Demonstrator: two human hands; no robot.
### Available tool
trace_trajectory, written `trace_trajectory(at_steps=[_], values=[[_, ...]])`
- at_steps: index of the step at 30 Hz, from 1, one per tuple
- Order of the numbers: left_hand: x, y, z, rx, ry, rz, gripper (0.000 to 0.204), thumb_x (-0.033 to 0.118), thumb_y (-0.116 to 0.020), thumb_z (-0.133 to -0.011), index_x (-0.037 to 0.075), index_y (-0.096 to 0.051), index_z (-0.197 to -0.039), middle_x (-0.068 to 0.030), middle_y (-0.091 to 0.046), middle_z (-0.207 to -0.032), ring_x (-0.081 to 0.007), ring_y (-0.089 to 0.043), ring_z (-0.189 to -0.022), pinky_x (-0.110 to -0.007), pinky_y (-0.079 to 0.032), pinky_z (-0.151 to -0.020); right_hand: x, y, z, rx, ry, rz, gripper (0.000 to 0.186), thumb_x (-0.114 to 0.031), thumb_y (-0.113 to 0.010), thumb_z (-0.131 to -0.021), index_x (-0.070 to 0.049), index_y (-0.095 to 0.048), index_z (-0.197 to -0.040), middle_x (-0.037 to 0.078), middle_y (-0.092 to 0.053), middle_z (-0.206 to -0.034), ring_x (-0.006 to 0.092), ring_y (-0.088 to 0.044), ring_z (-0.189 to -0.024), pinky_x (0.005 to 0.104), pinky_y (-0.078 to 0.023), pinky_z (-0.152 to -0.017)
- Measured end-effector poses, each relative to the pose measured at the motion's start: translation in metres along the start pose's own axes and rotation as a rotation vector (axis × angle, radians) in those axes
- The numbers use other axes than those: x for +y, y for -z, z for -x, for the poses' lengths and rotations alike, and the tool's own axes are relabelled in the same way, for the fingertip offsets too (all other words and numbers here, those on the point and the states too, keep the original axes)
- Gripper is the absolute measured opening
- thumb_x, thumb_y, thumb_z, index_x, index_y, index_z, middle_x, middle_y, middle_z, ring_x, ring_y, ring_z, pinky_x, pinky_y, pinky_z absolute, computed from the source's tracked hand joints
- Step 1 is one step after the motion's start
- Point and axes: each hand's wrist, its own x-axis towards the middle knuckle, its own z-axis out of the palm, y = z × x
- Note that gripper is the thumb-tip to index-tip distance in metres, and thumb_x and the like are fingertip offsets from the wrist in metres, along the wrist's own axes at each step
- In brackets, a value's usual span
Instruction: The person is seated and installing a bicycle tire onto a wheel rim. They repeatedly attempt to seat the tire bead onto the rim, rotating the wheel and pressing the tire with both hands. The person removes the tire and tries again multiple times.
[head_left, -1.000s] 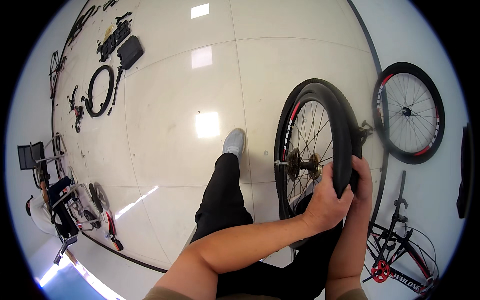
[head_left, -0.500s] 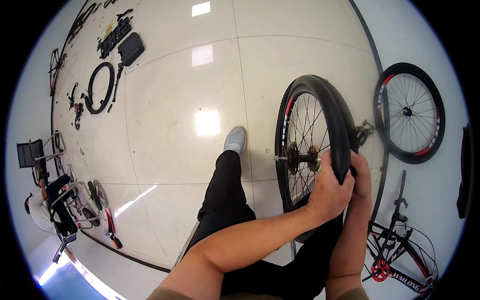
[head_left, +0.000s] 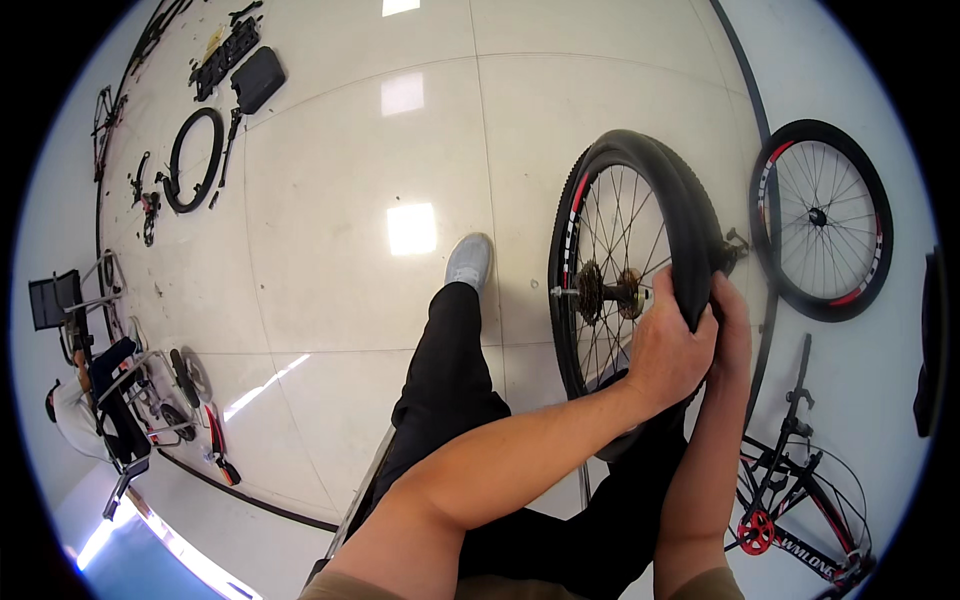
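A bicycle wheel [head_left: 559,300] with a black tyre stands upright before my right leg, its rear cassette [head_left: 590,292] facing left. A thick, smooth black inner tube [head_left: 682,215] runs along the wheel's top and right side. Closed round the tube's near right part is my left hand [head_left: 672,350], its thumb along the tube. Just to the right, my right hand [head_left: 733,320] grips the same stretch from the outer side, most of its fingers hidden behind the tube. The tube's lower part is hidden by my hands and leg.
Against the right wall lean another wheel [head_left: 765,240] and a black and red bicycle frame [head_left: 800,500]. A black case [head_left: 258,80], a loose tyre [head_left: 177,165] and several small parts lie at the far left. Another person [head_left: 80,420] sits at the left edge.
Both hands have moved slightly up and to the right along with the tube, still gripping it. The wheel's top appears a little higher, and the whole view has shifted slightly.
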Motion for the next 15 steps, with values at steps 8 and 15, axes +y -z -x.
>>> trace_trajectory(at_steps=[8, 15], values=[[-0.004, -0.001, -0.016, 0.099, -0.102, 0.018, 0.045, 0.011, -0.065, -0.091, -0.009, -0.046, -0.127, -0.0292, -0.066, -0.111, -0.0398, -0.067, -0.107, -0.044, -0.052, -0.093, -0.007, -0.003, -0.002, 0.096, 0.032, 0.089, 0.038, -0.032, -0.066, -0.100, 0.003, -0.069, -0.115, 0.007, -0.072, -0.105, 0.0124, -0.068, -0.089, 0.0270, -0.054, -0.079], [0.033, 0.035, -0.047, 0.076, 0.070, 0.071, 0.033, 0.012, -0.063, -0.090, -0.007, -0.051, -0.115, -0.0178, -0.067, -0.096, -0.0268, -0.067, -0.087, -0.038, -0.055, -0.081, -0.014, -0.025, 0.023, -0.088, 0.027, 0.180, 0.047, -0.031, -0.077, -0.089, 0.004, -0.065, -0.118, 0.011, -0.073, -0.097, 0.0172, -0.070, -0.080, 0.0290, -0.054, -0.069]])
